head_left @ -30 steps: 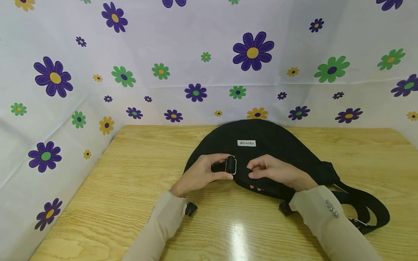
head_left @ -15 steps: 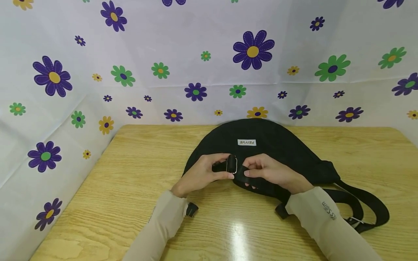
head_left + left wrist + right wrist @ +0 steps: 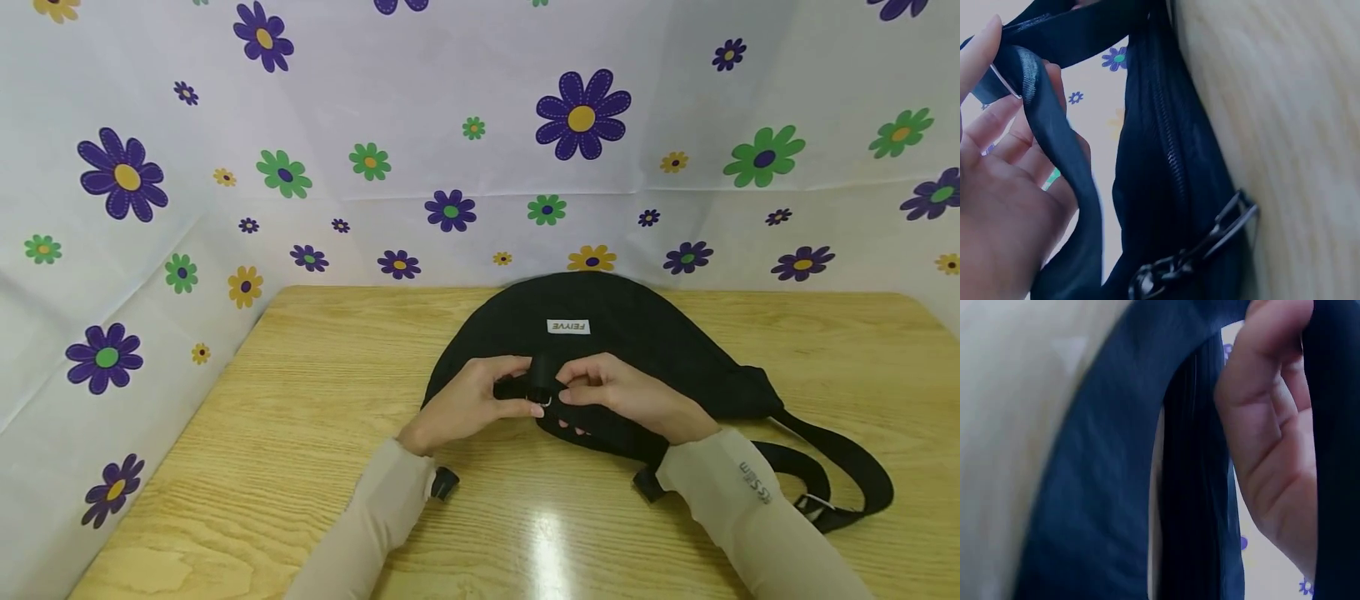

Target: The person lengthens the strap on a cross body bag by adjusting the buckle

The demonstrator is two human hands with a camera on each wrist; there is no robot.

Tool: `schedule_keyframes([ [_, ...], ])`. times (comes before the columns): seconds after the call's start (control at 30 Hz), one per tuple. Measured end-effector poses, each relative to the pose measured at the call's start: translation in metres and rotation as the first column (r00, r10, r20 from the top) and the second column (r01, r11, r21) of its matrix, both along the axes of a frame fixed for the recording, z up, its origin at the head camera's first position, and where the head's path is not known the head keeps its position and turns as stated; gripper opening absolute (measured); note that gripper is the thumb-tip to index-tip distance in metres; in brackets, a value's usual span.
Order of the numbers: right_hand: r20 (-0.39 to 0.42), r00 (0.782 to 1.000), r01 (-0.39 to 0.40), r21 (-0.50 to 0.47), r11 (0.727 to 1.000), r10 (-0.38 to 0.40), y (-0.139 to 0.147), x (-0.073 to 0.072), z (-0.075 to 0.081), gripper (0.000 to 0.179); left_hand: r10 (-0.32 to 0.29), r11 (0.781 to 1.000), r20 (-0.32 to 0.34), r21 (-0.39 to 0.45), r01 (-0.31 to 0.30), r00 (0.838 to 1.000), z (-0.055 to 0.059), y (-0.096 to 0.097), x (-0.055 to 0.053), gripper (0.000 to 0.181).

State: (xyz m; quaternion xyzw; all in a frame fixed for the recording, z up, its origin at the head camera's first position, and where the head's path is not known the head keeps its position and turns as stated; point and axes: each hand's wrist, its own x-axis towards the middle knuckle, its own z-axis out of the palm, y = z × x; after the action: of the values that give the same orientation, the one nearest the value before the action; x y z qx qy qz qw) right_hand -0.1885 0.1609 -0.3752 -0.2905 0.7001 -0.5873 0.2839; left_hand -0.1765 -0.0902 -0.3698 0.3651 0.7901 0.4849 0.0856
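Observation:
A black crescent-shaped bag (image 3: 600, 304) with a white label (image 3: 568, 327) lies on the wooden table. In front of it my left hand (image 3: 465, 404) pinches a metal strap slider (image 3: 546, 402) between thumb and fingers, with black webbing looped at it. Close on the slider's right, the thumb and index finger of my right hand (image 3: 637, 396) pinch the black strap (image 3: 1079, 19). The left wrist view shows a webbing strap (image 3: 1066, 150) hanging past my palm, beside the bag's zipper (image 3: 1169, 144) and its metal pull (image 3: 1229, 225). A wide strap (image 3: 1097, 462) crosses the right wrist view.
Black plastic buckle pieces lie near each forearm, a left piece (image 3: 445, 482) and a right piece (image 3: 648, 483). A loose strap loop (image 3: 873, 479) with another metal slider (image 3: 813, 504) spreads at the right. A floral cloth (image 3: 480, 167) hangs behind the table (image 3: 322, 333).
My right hand has moved left to the slider and pinches the strap. The slider in my left hand has tilted, and the webbing loop now stands higher over it.

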Motion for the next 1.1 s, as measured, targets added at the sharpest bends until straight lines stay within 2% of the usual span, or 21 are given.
schedule_keyframes([
  [0.13, -0.009, 0.998, -0.059, 0.037, 0.998, 0.06, 0.012, -0.004, 0.0, 0.016, 0.027, 1.0, -0.037, 0.016, -0.027, 0.999, 0.002, -0.004, -0.002, 0.047],
  [0.23, -0.036, 0.997, -0.072, 0.032, 0.997, 0.073, 0.015, -0.006, 0.001, 0.016, 0.036, 0.999, -0.052, 0.025, -0.035, 0.998, 0.002, -0.006, -0.003, 0.046],
  [0.47, -0.072, 0.996, -0.062, -0.037, 0.997, 0.06, 0.007, -0.004, 0.002, 0.014, 0.028, 1.0, -0.017, 0.01, -0.028, 0.999, 0.001, -0.004, -0.002, 0.041],
  [0.67, -0.074, 0.997, 0.006, -0.045, 0.999, -0.009, -0.002, 0.001, 0.005, 0.014, 0.018, 1.0, -0.009, 0.015, -0.018, 1.0, 0.001, 0.0, 0.001, 0.032],
  [0.9, -0.024, 0.994, 0.107, 0.004, 0.994, -0.107, -0.011, 0.007, 0.008, 0.014, -0.013, 1.0, 0.032, 0.011, 0.012, 0.999, 0.0, 0.006, 0.004, 0.037],
  [1.1, -0.007, 0.992, 0.129, 0.0, 0.992, -0.129, -0.01, 0.008, 0.008, 0.009, 0.0, 1.0, 0.021, -0.001, 0.0, 1.0, -0.001, 0.005, 0.003, 0.036],
])
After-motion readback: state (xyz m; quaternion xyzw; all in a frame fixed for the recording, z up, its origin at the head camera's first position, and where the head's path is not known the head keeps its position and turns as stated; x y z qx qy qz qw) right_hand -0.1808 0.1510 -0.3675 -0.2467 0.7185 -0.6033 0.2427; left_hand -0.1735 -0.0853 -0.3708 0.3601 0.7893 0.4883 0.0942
